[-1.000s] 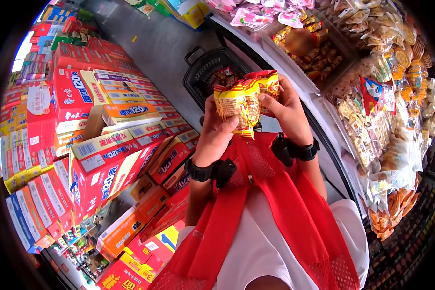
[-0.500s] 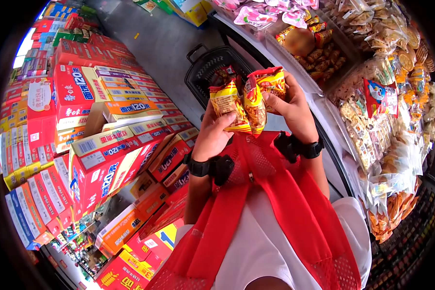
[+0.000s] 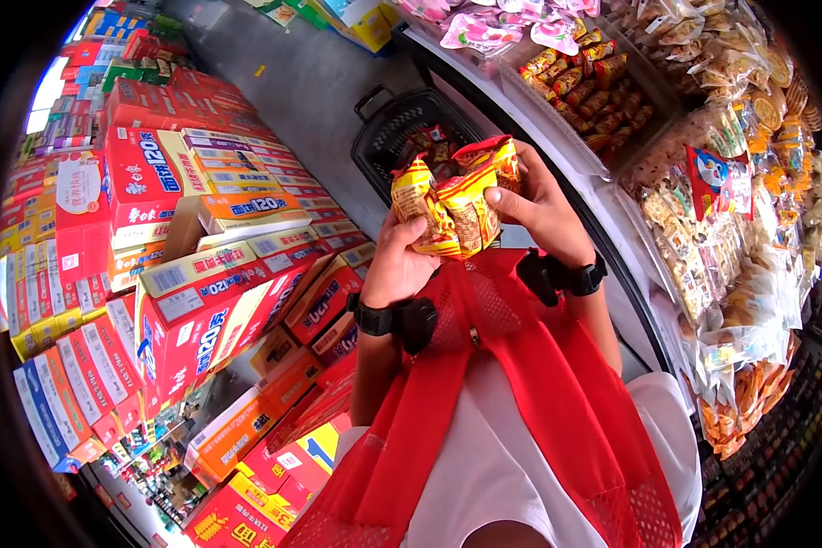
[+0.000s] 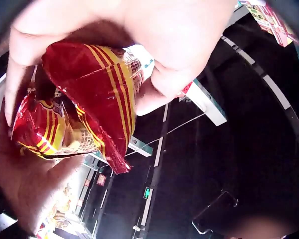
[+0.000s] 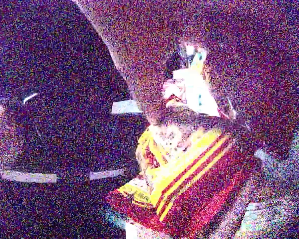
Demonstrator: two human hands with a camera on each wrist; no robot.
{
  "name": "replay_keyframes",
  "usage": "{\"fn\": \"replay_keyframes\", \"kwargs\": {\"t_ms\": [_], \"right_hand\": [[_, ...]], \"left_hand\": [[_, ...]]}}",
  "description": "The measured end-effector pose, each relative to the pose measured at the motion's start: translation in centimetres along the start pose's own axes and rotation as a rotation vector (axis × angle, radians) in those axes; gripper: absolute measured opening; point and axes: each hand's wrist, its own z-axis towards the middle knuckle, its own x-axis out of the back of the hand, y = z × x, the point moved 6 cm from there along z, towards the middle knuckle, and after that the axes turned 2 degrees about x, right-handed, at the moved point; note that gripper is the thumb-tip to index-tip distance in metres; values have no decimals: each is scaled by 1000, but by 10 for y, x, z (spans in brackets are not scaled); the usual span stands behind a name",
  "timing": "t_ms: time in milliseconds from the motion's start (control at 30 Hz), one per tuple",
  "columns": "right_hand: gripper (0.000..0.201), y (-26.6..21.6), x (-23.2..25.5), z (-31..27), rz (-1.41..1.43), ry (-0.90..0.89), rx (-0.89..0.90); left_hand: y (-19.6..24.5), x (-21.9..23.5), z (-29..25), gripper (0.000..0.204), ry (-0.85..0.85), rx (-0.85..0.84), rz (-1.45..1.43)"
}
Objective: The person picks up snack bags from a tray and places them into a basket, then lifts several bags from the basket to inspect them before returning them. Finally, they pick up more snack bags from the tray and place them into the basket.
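Red-and-yellow snack packets are bunched between my two hands in front of the red vest (image 3: 557,356). My left hand (image 3: 402,262) grips the left packet (image 3: 424,208), its thumb across the printed front. With my right hand (image 3: 554,212) I hold a middle packet (image 3: 470,208), thumb on its upper side, and another packet (image 3: 495,153) behind it. Left and middle packets overlap side by side. In the left wrist view, my left fingers curl round a packet (image 4: 92,74) with a red, yellow-striped end. The right wrist view is grainy, showing a striped packet (image 5: 199,184) below the right hand.
Beyond my hands, a black basket (image 3: 372,151) stands on the floor with red packets inside. At right, a display counter has a bin (image 3: 557,114) of similar packets and many clear-bagged snacks (image 3: 676,242). Stacked noodle boxes (image 3: 201,310) line the left side.
The packets, pressed together at first, were fanned apart half a second ago. Now the middle packet is turned more face-on and lies against the left one; my right hand has shifted slightly left.
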Motion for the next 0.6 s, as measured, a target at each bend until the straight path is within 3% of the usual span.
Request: {"fn": "replay_keyframes", "kwargs": {"t_ms": [367,500,600], "right_hand": [[48,-5,-1,-10,16,74,-42],[39,-6,4,-14,29,113,22],[41,-6,9,-18,12,162,14]], "left_hand": [[3,-3,-6,53,-8,-52,91],[4,-6,-12,55,72,-128,240],[5,-7,-11,55,40,-200,424]]}}
